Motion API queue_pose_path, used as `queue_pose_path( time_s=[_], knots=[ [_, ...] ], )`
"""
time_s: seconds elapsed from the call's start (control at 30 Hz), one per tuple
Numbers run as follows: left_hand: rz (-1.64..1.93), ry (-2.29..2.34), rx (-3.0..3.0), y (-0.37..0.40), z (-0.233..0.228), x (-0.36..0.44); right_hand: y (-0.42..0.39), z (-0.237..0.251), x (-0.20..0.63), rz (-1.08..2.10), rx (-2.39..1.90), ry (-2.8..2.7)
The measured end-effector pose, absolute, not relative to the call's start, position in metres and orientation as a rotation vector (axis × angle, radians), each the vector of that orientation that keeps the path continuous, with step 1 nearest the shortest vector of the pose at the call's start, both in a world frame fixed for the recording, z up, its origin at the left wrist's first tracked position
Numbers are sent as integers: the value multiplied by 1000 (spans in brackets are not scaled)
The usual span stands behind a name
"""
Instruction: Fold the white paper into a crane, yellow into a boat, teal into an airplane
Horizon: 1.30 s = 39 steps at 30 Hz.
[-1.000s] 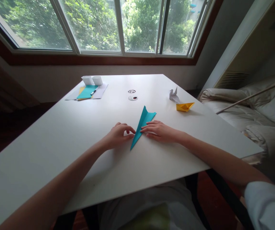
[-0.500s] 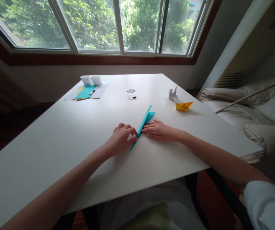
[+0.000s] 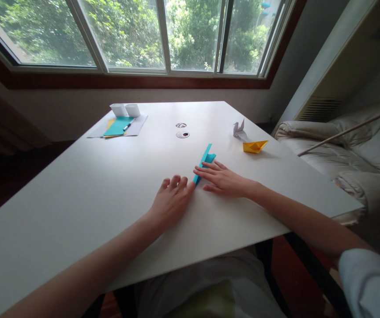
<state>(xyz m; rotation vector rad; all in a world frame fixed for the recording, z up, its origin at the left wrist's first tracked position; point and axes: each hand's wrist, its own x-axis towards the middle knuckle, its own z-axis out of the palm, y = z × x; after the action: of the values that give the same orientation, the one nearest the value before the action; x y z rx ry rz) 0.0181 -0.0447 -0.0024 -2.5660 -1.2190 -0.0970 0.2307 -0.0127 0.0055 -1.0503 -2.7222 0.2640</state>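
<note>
- Teal folded paper (image 3: 205,160) on the white table (image 3: 77,190), lying long and narrow, one layer lifted at the far end; placed toward the near side of the table, about the middle of its width.
- Left hand (image 3: 173,201) flat, fingers stretched out and close together, fingertips pressing on the near end of the teal folded paper; nothing gripped.
- Right hand (image 3: 224,180) also open, fingers spread, index fingertip touching the paper edge on its right side; nothing held inside the palm.
- Possible trouble: a crooked crease, if the left fingertips push sideways while the right hand holds only lightly.
- Possible trouble: sliding of the whole piece on the smooth table surface, because of pressure at one end only.
- Possible trouble: spring-back of the lifted layer at the far end, if not pressed down along the full length.
- Possible trouble: a small tear or wrinkle at the sharp near tip, hidden now under the left fingers; condition of that tip not possible to tell.
- Look of the thing: bright teal, thin, sharp straight edges, slim pointed shape, pointing away from the near table edge and slightly right.
- Beyond the teal folded paper, to the right: yellow paper boat (image 3: 255,145) and white paper crane (image 3: 239,129), both well apart from the hands.
- Beyond it, to the left: stack of paper sheets (image 3: 119,126) with a pen, near the far table edge.
</note>
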Motion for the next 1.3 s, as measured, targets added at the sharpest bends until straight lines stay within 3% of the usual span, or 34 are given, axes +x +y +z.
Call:
queue_pose_path(
  time_s=[0.17, 0.43, 0.9, 1.17, 1.3],
  knots=[
    [-75, -1177, -2553, -44, -4, 17, -15, -2, 233, 507, -1191, -2849],
    [-78, -1202, -2630, -39, -8, 16, -11, 3, 229, 334, -1166, -2854],
    [-65, -1223, -2691, -35, -8, 13, 53, -2, 256, 479, -1428, -2821],
    [-136, -1106, -2894, -19, 9, -4, 38, 9, 260, 118, -1365, -2764],
    [-188, -1057, -3067, -5, 16, -16, 31, 17, 279, 135, -1173, -2774]
  ],
)
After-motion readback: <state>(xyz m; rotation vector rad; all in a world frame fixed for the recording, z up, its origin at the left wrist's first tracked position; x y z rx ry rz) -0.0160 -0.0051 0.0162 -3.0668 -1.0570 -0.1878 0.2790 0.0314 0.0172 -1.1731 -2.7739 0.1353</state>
